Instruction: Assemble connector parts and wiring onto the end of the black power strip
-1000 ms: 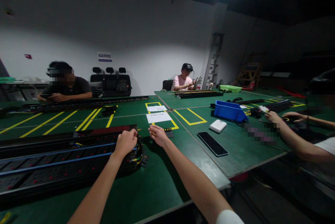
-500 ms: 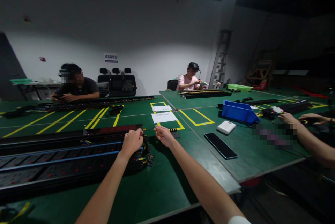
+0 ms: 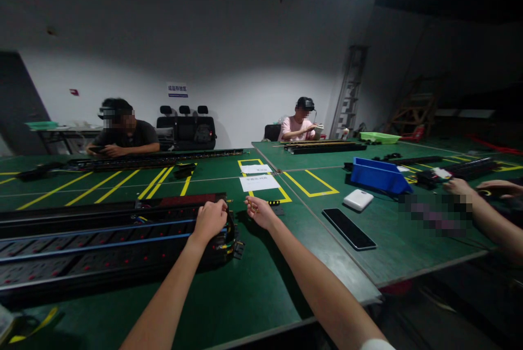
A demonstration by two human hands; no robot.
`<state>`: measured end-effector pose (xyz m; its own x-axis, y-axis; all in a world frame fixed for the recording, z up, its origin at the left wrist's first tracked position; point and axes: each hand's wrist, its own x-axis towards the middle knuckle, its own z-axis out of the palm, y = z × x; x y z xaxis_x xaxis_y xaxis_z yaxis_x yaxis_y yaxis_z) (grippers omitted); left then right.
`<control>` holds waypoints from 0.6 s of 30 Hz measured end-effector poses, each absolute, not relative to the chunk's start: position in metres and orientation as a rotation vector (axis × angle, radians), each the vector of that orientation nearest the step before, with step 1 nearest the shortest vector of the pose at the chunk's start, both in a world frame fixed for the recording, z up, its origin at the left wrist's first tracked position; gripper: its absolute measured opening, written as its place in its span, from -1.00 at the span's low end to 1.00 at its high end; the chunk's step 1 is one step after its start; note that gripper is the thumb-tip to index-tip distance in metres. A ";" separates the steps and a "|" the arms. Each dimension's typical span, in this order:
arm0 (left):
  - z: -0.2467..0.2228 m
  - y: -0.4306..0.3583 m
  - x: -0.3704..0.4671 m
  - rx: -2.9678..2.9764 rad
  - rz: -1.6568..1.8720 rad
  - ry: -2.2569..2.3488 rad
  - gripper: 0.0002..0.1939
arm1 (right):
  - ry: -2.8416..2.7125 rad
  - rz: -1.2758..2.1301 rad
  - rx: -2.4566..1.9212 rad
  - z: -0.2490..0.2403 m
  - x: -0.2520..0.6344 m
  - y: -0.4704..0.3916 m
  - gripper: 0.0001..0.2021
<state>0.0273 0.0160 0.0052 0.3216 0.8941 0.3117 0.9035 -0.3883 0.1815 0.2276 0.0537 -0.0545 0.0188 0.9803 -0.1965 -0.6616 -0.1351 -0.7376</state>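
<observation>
Shift since half a second ago: the whole view slides a little to the right, as if your head turns left; your hands keep nearly the same places against the long black tray [image 3: 122,252], and more of a yellow strap [image 3: 36,328] shows at the near left corner.
Long black tray: it lies flat on the green table [image 3: 245,295] to your left, its far end running out of view, its near end under your left hand [image 3: 210,221].
Left hand: your fingers bend over the tray's end, touching it; you seem to steady it, but whether they pinch anything is hidden.
Right hand: just beyond that end, your right hand [image 3: 261,211] has thumb and fingertips drawn together, apparently on a small yellowish piece [image 3: 250,205], too blurred to name.
Tray weight: judging by its length, expect it to be stiff and fairly heavy; take it by the long side walls, one hand well apart from the other.
Wired end: the loose wires [image 3: 224,250] and black plugs [image 3: 239,249] look like the fragile part; don't lift or drag by them.
Blue strips: the blue strips [image 3: 122,244] look thin, so they make poor handles.
Small piece: likely light and easy to drop; hold it with your fingertips.
Wall sign: the sign [image 3: 177,89] reads 成品存放区.
Paper sheets: the front sheet [image 3: 258,183] and rear sheet [image 3: 255,169] carry print you can't make out here.
Phone and white box: no brand is readable on the phone [image 3: 349,228] or white box [image 3: 358,199].
</observation>
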 end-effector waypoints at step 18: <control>0.004 0.018 0.027 -2.542 -0.563 -1.737 -0.71 | -0.464 1.538 -0.817 -0.054 0.229 0.055 -0.94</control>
